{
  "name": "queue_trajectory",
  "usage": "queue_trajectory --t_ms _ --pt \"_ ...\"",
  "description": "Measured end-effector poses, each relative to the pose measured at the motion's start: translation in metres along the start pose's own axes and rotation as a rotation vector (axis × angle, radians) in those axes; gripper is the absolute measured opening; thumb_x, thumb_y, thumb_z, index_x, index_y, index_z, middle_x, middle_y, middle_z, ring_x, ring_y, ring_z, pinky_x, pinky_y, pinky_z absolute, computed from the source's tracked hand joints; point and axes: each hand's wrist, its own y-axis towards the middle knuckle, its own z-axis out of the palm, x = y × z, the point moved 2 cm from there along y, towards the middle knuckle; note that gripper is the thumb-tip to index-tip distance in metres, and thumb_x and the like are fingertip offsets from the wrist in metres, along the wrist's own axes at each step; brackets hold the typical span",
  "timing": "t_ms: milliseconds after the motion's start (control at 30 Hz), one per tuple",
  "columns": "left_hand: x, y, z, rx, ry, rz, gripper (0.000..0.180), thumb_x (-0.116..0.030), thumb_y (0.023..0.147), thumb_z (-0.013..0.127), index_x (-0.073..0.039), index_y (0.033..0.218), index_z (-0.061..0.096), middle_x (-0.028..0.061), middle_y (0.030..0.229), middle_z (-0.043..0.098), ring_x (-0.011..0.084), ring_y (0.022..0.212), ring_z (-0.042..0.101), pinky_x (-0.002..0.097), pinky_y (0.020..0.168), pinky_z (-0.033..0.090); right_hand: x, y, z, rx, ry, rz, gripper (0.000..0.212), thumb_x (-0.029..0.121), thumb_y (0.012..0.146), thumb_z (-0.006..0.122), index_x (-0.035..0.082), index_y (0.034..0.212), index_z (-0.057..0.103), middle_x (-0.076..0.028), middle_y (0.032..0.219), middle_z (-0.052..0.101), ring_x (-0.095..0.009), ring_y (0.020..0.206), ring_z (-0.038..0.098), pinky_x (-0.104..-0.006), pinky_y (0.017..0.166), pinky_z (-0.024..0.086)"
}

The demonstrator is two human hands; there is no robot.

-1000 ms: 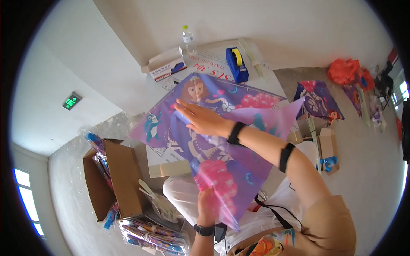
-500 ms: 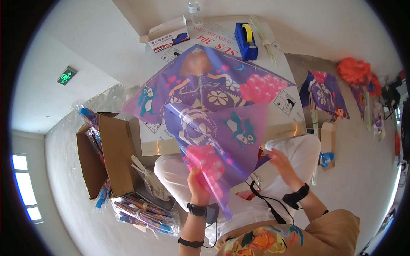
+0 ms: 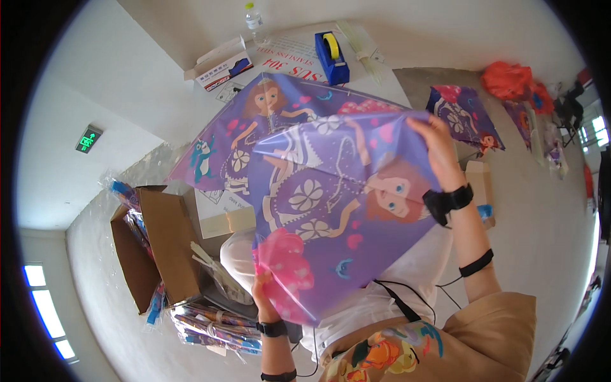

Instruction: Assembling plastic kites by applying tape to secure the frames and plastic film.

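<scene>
A purple kite sail (image 3: 344,223) with a printed cartoon girl, pink balloons and hearts hangs slack between my hands. My left hand (image 3: 264,298) grips its lower left edge beside the balloon print. My right hand (image 3: 439,149) is raised and closed on the upper right corner, which is pulled up and folded. Behind it, a second matching kite (image 3: 213,143) lies spread on the board-topped table, with a thin rod along its upper right edge. The held sail covers much of that kite's lower right part.
On the table stand a blue tape dispenser (image 3: 332,60), a small carton (image 3: 223,62), a bottle (image 3: 253,22) and pale thin sticks (image 3: 359,54). A cardboard box (image 3: 168,245) and bagged kites (image 3: 216,328) sit at left. Another kite (image 3: 464,118) lies at right near red plastic bags (image 3: 507,81).
My right hand has gone from low and empty to raised, now holding the sail's upper corner. The sail is lifted and spread, showing the girl's face. The whole view has shifted slightly.
</scene>
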Motion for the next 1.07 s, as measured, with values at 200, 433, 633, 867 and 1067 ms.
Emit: queue_trajectory --t_ms 200,433,633,867,1067 --pt "0.002 -0.006 0.0 0.086 0.281 -0.026 0.041 -0.009 0.077 0.06 0.0 0.116 0.054 0.0096 0.098 0.063 0.0219 0.088 0.062 0.0334 0.079 0.051 0.063 0.019 -0.042 -0.072 -0.003 -0.192 0.018 0.012 0.085 0.066 0.003 0.101 0.067 -0.001 0.094 0.067 -0.008 0.085 0.06 -0.0224 0.077 0.045" --pt "0.034 0.016 0.016 0.289 0.887 0.054 0.019 -0.009 0.081 0.068 -0.001 0.099 0.066 0.0059 0.086 0.069 0.0145 0.079 0.064 0.0264 0.074 0.048 0.125 0.047 -0.056 -0.034 0.001 -0.468 0.012 0.003 0.083 0.057 0.003 0.09 0.066 0.001 0.086 0.064 -0.008 0.08 0.057 -0.0227 0.076 0.044" --pt "0.081 0.02 0.065 0.536 1.834 0.6 0.033 -0.017 0.082 0.066 -0.005 0.113 0.059 0.0131 0.098 0.065 0.0295 0.093 0.061 0.0381 0.084 0.047 0.224 0.1 -0.04 0.241 -0.485 -0.396 0.02 -0.004 0.079 0.048 0.001 0.09 0.064 -0.004 0.089 0.064 -0.013 0.089 0.058 -0.0278 0.08 0.046" --pt "0.015 0.032 0.103 0.366 1.326 0.769 0.051 -0.019 0.078 0.071 -0.004 0.123 0.051 0.0172 0.121 0.054 0.0328 0.112 0.053 0.0411 0.096 0.04 0.236 0.15 0.064 0.66 -1.127 -0.721 0.038 -0.01 0.062 0.041 -0.004 0.094 0.061 -0.009 0.097 0.063 -0.018 0.092 0.059 -0.0268 0.08 0.046" --pt "-0.04 0.028 0.114 0.229 0.864 0.847 0.094 -0.032 0.074 0.077 -0.009 0.146 0.021 0.0121 0.15 0.027 0.0333 0.136 0.029 0.0465 0.111 0.023 0.118 0.051 0.235 1.456 -1.224 -0.898 0.042 -0.006 0.061 0.05 0.002 0.097 0.069 -0.013 0.117 0.059 -0.025 0.111 0.053 -0.0389 0.101 0.036"
